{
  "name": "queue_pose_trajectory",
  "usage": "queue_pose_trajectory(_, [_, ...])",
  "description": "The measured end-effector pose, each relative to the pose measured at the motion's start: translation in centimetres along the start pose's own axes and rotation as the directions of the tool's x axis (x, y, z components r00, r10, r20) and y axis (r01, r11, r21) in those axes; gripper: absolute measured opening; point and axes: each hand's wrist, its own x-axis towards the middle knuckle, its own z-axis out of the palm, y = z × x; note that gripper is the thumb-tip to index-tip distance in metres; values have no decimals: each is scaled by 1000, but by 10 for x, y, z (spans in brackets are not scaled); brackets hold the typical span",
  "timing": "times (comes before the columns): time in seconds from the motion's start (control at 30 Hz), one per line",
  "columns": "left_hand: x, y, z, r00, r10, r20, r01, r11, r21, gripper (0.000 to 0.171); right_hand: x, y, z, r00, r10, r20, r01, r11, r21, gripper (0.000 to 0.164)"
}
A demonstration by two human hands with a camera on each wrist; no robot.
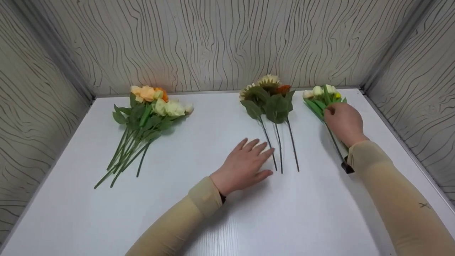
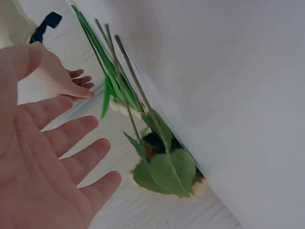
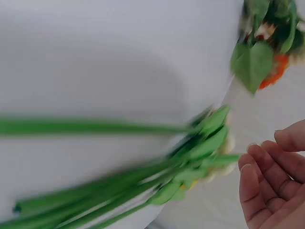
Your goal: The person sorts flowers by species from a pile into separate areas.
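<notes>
My left hand [image 1: 245, 165] is spread, palm down, fingertips close over the stems of three flowers [image 1: 280, 145] with broad green leaves. Two of their heads are cream, one orange-red. In the left wrist view that palm [image 2: 43, 157] holds nothing. Farther right, my right hand [image 1: 344, 122] is at the leaves of a tulip bunch [image 1: 314, 106] with white and yellow heads. Seen from the right wrist, its fingers [image 3: 274, 176] are loosely curled, the thumb apart from them, and a leaf tip reaches the fingertips. The right forearm hides part of the tulip stems.
At the left of the white table [image 1: 213, 131] lies a bunch of peach, orange and cream flowers [image 1: 145, 97], its stems pointing toward the front. Wood-grain panels [image 1: 213, 42] wall in the back and both sides. A black strap [image 1: 347, 166] shows at the right cuff.
</notes>
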Motion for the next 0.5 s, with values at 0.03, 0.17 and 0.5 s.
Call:
queue_pose_trajectory(0.03, [-5, -11, -1, 999, -35, -5, 35, 999, -8, 63, -2, -8, 3, 1000, -9, 6, 9, 1000, 12, 36])
queue_pose_trajectory(0.17, [-33, -66, -6, 977, -196, -88, 191, 980, -57, 53, -13, -43, 19, 995, -101, -3, 101, 995, 22, 33])
queue_pose_trajectory(0.5, [-141, -201, -18, 742, -620, -256, 606, 783, -138, 11, -70, -149, 75, 882, -356, 310, 350, 934, 77, 45])
